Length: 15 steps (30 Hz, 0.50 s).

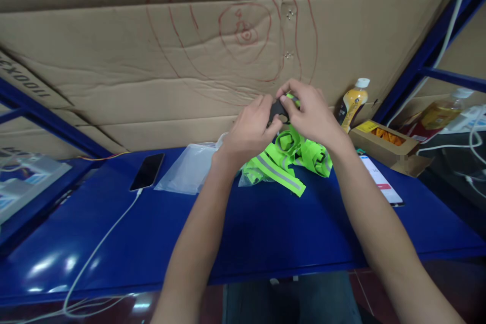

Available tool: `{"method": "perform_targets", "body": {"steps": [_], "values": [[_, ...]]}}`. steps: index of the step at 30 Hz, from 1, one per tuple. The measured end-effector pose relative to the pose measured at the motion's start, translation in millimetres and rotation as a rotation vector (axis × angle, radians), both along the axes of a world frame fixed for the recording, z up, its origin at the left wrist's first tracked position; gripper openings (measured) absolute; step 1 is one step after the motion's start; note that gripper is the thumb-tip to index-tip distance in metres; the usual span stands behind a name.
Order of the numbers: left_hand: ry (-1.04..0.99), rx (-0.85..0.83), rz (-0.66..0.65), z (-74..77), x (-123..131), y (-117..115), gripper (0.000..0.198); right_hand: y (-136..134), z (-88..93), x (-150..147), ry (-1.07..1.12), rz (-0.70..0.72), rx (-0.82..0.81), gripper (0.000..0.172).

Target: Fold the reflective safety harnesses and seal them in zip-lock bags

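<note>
My left hand (251, 129) is closed around a small black piece (279, 109), possibly a buckle; the fingers cover much of it. Close against it, my right hand (309, 111) pinches the end of a neon-green reflective strap (292, 98) at the black piece. Below both hands lies a heap of neon-green straps (279, 174) with grey reflective stripes, partly coiled, on the blue table (281, 233). A clear plastic bag (190, 164) lies left of the heap, partly behind my left forearm.
A dark phone (147, 172) with a white cable (102, 243) lies at left. On the right are a lit phone (381, 182), an open cardboard box (391, 142) and a yellow drink bottle (353, 104). A cardboard wall (152, 76) with red lines stands behind.
</note>
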<state>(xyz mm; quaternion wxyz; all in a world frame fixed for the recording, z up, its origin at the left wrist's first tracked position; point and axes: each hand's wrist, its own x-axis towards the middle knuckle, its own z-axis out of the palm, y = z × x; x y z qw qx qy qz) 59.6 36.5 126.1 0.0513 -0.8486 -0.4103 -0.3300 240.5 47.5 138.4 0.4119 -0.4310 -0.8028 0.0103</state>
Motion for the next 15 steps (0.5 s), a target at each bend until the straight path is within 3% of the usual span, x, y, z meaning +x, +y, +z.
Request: {"method": "perform_targets", "body": {"steps": [5,11,15], "values": [[-0.022,-0.038,0.077,2.2,-6,-4,0.02,-4,-1.2,-2,-0.051,-0.142,0.016,0.033],[-0.217,-0.06,0.009,6.9,-25,-3,0.028,1,-1.1,10,-0.099,0.044,-0.109,0.047],[-0.467,-0.002,-0.013,10.4,-46,12,0.032,10,-7.1,33,-0.065,0.022,-0.106,0.077]]}}
